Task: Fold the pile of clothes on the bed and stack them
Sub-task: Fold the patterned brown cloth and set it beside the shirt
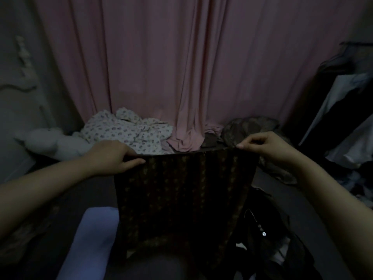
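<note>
A dark brown garment with a small gold pattern point(181, 199) hangs in front of me, held up by its top edge. My left hand point(113, 156) grips the left top corner, thumb on the near side. My right hand point(266, 146) pinches the right top corner between thumb and fingers. Behind it on the bed lies a crumpled white floral garment point(129, 130). A mottled grey-brown garment point(248, 128) sits at the back right. Dark clothes with shiny buttons point(262, 233) lie low on the right.
A pink curtain point(181, 67) hangs across the back, its hem pooling on the bed. A white soft toy point(50, 142) lies at the left. A pale lilac cloth point(90, 239) lies at the lower left. Clothes hang on a rack point(347, 110) at the right.
</note>
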